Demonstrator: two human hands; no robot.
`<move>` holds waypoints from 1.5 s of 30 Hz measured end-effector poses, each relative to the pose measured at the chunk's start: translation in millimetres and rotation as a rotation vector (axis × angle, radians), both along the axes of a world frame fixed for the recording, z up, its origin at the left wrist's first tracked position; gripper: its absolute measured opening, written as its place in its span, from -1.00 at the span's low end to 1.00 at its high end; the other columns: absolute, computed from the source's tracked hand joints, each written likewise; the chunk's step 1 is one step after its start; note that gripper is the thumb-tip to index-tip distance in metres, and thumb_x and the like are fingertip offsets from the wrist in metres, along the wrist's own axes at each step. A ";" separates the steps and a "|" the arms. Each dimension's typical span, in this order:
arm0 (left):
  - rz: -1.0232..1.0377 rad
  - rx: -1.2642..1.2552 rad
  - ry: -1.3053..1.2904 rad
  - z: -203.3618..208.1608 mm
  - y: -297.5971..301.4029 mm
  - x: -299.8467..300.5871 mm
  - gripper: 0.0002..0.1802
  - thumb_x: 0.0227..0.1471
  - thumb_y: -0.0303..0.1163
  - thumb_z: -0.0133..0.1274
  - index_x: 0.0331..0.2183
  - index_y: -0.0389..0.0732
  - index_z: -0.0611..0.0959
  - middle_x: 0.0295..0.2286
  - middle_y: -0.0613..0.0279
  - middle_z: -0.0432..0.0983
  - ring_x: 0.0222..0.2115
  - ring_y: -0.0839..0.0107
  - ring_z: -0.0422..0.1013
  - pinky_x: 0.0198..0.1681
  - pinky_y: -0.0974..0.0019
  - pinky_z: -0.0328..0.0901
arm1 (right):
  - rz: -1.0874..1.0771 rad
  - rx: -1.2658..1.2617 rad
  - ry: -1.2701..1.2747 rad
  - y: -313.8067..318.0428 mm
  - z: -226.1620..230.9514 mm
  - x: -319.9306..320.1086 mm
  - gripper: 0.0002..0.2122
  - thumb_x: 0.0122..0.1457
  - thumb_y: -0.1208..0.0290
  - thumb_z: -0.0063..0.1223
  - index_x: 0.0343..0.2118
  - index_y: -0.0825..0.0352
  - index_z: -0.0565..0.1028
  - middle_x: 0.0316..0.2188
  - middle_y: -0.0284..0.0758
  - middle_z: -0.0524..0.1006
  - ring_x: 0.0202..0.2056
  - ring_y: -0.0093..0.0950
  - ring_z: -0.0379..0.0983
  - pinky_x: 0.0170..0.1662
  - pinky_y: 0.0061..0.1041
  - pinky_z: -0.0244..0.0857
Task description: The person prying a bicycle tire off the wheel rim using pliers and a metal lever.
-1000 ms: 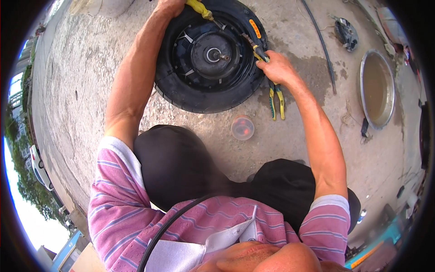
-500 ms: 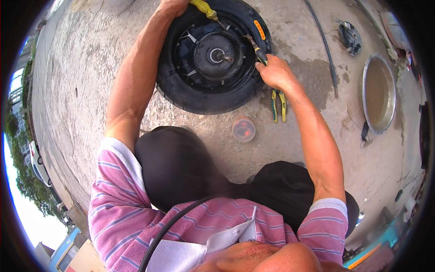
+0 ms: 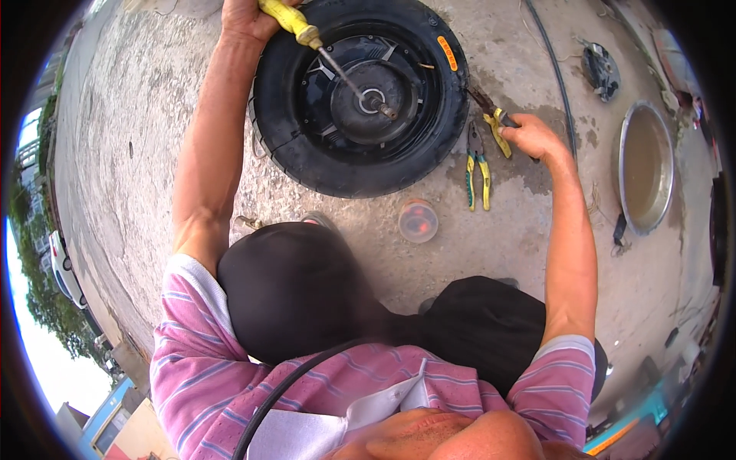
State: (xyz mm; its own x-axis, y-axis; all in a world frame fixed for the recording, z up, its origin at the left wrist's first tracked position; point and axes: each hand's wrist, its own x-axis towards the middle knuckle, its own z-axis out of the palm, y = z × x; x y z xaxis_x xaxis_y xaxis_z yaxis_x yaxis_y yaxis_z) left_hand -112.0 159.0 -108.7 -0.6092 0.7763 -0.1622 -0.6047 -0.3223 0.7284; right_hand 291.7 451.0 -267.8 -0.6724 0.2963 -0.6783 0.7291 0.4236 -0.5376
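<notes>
My left hand [image 3: 249,19] is wrapped round the yellow handle of a screwdriver [image 3: 307,34], at the upper edge of the view. The screwdriver's metal shaft slants down across the wheel's hub toward the axle. Before me lies a black wheel with a tyre [image 3: 360,169], flat on the ground, its threaded axle [image 3: 379,106] pointing up. Right of the tyre, my right hand [image 3: 533,138] is closed on yellow-and-black-handled pliers [image 3: 498,130], their dark jaws pointing toward the tyre. Another pair of pliers [image 3: 478,172], yellow and green, rests on the ground just left of that hand.
A small round clear tub [image 3: 418,221] with reddish contents stands between my knees and the tyre. Farther right are a metal basin [image 3: 644,169] of murky water, a dark round part [image 3: 599,70] and a black hose [image 3: 553,61]. The concrete has wet patches.
My right hand has drawn the pliers away from the wheel's rim, to the right and nearer. The screwdriver has shifted left, and its shaft now lies over the hub instead of the far rim.
</notes>
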 end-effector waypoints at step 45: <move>0.237 -0.542 -0.104 -70.9 -171.7 69.2 -0.26 0.36 0.19 -0.24 0.11 -0.29 0.57 -0.05 -0.01 0.63 -0.07 0.16 0.59 0.10 0.07 0.46 | -0.490 -0.444 0.670 -152.0 151.7 -77.3 -0.27 -0.03 0.00 0.46 0.01 0.59 0.49 -0.11 -0.13 0.61 -0.14 -0.39 0.57 -0.03 -0.45 0.44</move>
State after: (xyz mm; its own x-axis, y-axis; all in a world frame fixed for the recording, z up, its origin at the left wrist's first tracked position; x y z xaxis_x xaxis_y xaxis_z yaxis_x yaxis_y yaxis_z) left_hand -42.8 -12.7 -179.5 -0.7153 0.4110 -0.5652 -0.6388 -0.0565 0.7673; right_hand 214.4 299.0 -116.1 -0.8323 0.4567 -0.3143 0.2523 -0.1929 -0.9482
